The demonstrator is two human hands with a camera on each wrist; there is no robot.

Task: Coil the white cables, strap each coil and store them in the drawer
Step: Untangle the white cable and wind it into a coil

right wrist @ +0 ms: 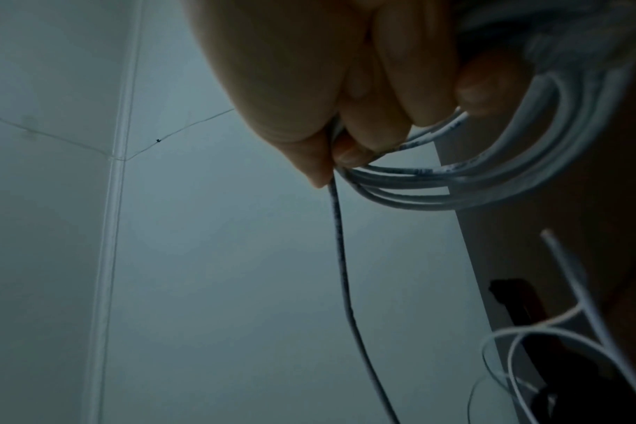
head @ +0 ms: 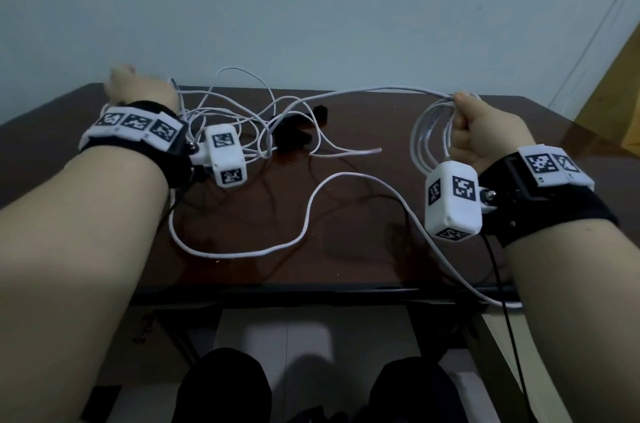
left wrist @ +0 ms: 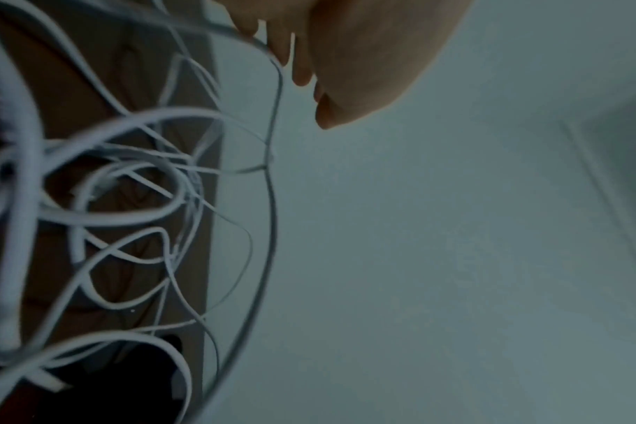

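Note:
My right hand (head: 481,124) is raised over the right side of the dark table (head: 363,214) and grips a coil of white cable (head: 427,135) of several loops; in the right wrist view the fingers (right wrist: 400,94) curl round the coil (right wrist: 490,183). One strand (head: 346,93) runs from this coil across to my left hand (head: 138,86), held up at the table's far left. That hand pinches the strand (left wrist: 277,94) between its curled fingers (left wrist: 302,68). A loose tangle of white cables (head: 239,117) lies between the hands.
Black straps (head: 298,133) lie in the middle of the table behind the tangle. A long white cable loop (head: 304,225) trails over the front of the table and off its right front edge. A pale wall stands behind the table. My knees show below the table's front edge.

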